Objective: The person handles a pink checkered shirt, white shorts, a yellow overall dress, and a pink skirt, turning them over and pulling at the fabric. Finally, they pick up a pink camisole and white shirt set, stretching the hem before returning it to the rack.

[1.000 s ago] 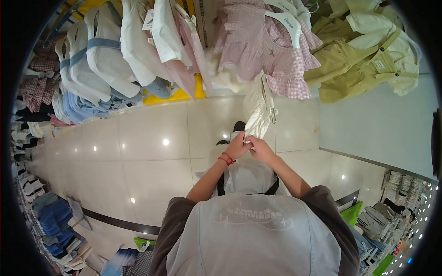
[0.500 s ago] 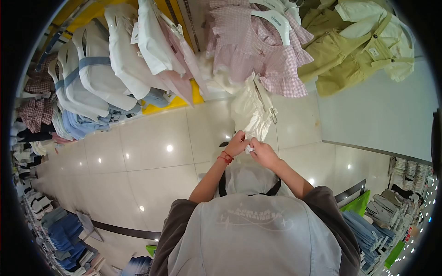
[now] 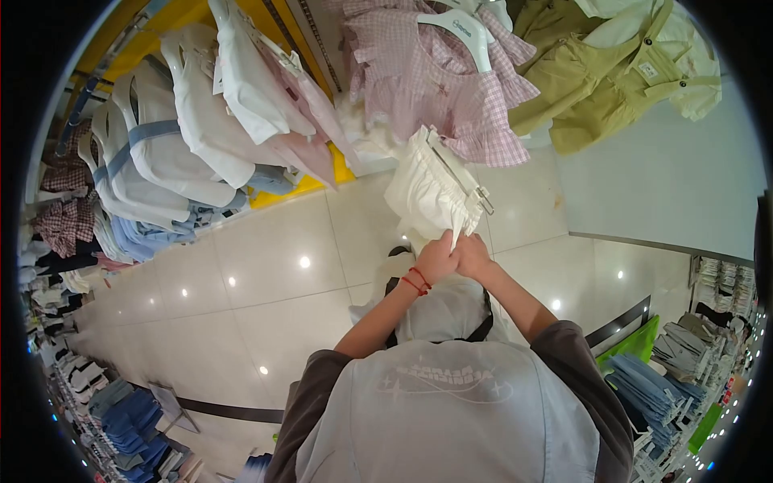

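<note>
A cream garment [image 3: 431, 193] with gathered, ruffled fabric hangs from a clip hanger [image 3: 459, 169] in front of me, its metal clip at the right end. My left hand [image 3: 437, 258], with red string bracelets on the wrist, pinches the garment's near corner. Right beside it, my right hand [image 3: 472, 256] is closed on the same corner, its fingertips partly hidden. The two hands touch or overlap in this view. Beyond the garment hangs a pink gingham dress [image 3: 475, 105] with ruffled sleeves on a white hanger.
White tops [image 3: 209, 121] hang in a row at the upper left. Olive overalls [image 3: 604, 80] hang upper right, above a pale panel [image 3: 652, 185]. Glossy tiles [image 3: 274, 290] cover the floor. Folded jeans lie on racks [image 3: 129, 427] at lower left and on another rack [image 3: 656, 386] at lower right.
My hands have shifted slightly right and come closer together on the garment's near corner. The garment has turned and spread, and its fabric is pulled to a point at my fingers.
</note>
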Demonstrator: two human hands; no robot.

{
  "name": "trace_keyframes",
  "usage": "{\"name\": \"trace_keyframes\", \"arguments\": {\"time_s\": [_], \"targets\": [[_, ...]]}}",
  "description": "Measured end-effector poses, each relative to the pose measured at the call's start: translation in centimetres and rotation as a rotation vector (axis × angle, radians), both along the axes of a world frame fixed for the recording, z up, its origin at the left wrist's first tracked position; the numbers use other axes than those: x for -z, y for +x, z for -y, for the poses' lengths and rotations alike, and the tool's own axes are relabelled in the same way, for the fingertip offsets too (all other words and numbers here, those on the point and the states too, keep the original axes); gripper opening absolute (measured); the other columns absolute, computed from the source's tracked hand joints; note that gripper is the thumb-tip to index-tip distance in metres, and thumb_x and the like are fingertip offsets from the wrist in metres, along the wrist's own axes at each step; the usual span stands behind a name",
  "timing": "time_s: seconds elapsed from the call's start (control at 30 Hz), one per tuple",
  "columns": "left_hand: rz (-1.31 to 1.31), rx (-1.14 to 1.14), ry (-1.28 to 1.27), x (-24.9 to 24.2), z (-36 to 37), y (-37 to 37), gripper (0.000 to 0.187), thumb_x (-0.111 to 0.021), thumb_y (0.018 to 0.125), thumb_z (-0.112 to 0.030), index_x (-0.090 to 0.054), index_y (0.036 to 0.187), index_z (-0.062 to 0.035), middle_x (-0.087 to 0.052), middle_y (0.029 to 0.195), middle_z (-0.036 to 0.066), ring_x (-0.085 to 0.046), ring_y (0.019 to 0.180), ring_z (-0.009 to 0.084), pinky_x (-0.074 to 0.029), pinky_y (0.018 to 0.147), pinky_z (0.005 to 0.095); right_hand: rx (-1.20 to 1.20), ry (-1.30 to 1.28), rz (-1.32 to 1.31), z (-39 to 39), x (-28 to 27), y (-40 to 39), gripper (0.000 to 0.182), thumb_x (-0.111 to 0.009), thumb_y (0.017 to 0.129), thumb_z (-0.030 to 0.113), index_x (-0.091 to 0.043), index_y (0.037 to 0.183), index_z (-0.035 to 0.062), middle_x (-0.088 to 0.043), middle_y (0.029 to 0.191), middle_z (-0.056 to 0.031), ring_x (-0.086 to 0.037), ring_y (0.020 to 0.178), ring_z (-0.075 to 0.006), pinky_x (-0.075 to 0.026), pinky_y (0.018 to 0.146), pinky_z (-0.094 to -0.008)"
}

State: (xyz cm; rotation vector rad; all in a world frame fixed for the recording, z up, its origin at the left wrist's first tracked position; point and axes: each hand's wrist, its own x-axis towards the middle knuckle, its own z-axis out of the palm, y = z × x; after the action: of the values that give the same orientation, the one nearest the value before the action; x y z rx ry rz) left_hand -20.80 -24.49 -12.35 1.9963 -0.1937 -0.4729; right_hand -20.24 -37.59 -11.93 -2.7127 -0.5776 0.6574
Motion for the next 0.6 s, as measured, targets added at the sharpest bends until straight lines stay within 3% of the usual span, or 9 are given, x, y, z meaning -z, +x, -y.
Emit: {"name": "trace_keyframes", "arguments": {"time_s": [0.03,0.13,0.2,0.27,0.33,0.43,0.5,0.6], "targets": [[-0.019,0.049,-0.056,0.3,-0.3,0.1,0.019,-0.049,0.08,-0.015,-0.042,0.09,-0.0007,-0.056,0.065,0.019,-0.056,0.058,0.0336,-0.044,0.052,0.0407,0.023,0.028,-0.057,0.1,0.7,0.2,0.024,-0.06,0.069,0.015,-0.058,0.09,0.0026,-0.056,0.09,-0.013,-0.054,0.086,-0.0321,-0.045,0.075,-0.0387],[-0.435,-0.036,-0.789,2.3,-2.3,0.9,0.012,-0.048,0.084,-0.015,-0.044,0.091,-0.0056,-0.057,0.072,0.01,-0.058,0.062,0.0228,-0.047,0.056,0.0357,0.059,0.235,-0.307,2.0,2.0,0.8,0.024,-0.059,0.072,0.014,-0.058,0.093,0.0018,-0.057,0.094,-0.015,-0.055,0.088,-0.0295,-0.043,0.079,-0.0355],[-0.675,-0.35,-1.033,5.4,-4.8,0.8,0.011,-0.047,0.086,-0.015,-0.044,0.094,-0.0095,-0.055,0.081,0.003,-0.056,0.071,0.0143,-0.048,0.064,0.0308,0.255,0.526,-0.414,1.9,-0.2,0.9,0.029,-0.056,0.077,0.014,-0.055,0.103,0.0015,-0.056,0.101,-0.0145,-0.054,0.094,-0.0251,-0.041,0.083,-0.0328],[-0.528,-0.625,-1.113,8.8,-7.0,-0.7,0.017,-0.049,0.086,-0.019,-0.043,0.1,-0.0095,-0.054,0.091,0.006,-0.054,0.086,0.0166,-0.046,0.076,0.0324,0.495,0.66,-0.543,1.0,-4.7,1.1,0.034,-0.053,0.082,0.014,-0.049,0.113,0.0013,-0.055,0.108,-0.0131,-0.052,0.099,-0.0207,-0.039,0.086,-0.0302],[-0.687,-0.938,-0.901,13.7,-8.1,-2.7,0.032,-0.047,0.087,-0.029,-0.041,0.114,-0.0116,-0.049,0.11,0.009,-0.046,0.105,0.0197,-0.039,0.088,0.0379,0.778,0.636,-0.694,-0.2,-8.4,1.2,0.039,-0.049,0.086,0.013,-0.041,0.122,0.0011,-0.052,0.115,-0.0108,-0.048,0.105,-0.0165,-0.037,0.089,-0.0275],[-0.974,-0.864,-0.556,17.7,-8.4,-6.0,0.054,-0.054,0.081,-0.043,-0.037,0.122,-0.0121,-0.047,0.113,0.007,-0.041,0.111,0.0221,-0.037,0.09,0.038,0.801,0.974,-0.728,0.2,-7.5,0.4,0.045,-0.048,0.088,0.015,-0.032,0.128,0.0013,-0.049,0.117,-0.0068,-0.044,0.109,-0.0151,-0.037,0.09,-0.0279],[-1.208,-0.696,-0.592,17.2,-7.8,-7.4,0.059,-0.053,0.081,-0.044,-0.035,0.127,-0.0117,-0.043,0.121,0.009,-0.037,0.116,0.0216,-0.036,0.091,0.0382,0.868,1.013,-0.744,-0.3,-8.9,-0.2,0.048,-0.049,0.087,0.013,-0.029,0.129,0.0013,-0.048,0.118,-0.007,-0.045,0.108,-0.0149,-0.038,0.09,-0.0279],[-1.252,-0.491,-0.983,15.8,-6.8,-7.8,0.058,-0.052,0.082,-0.042,-0.038,0.126,-0.0064,-0.044,0.125,0.012,-0.041,0.115,0.0205,-0.039,0.089,0.0371,0.864,1.093,-0.848,-0.2,-9.1,-0.2,0.052,-0.051,0.086,0.01,-0.026,0.13,0.0024,-0.048,0.118,-0.0066,-0.046,0.107,-0.0147,-0.038,0.088,-0.0283]]}}
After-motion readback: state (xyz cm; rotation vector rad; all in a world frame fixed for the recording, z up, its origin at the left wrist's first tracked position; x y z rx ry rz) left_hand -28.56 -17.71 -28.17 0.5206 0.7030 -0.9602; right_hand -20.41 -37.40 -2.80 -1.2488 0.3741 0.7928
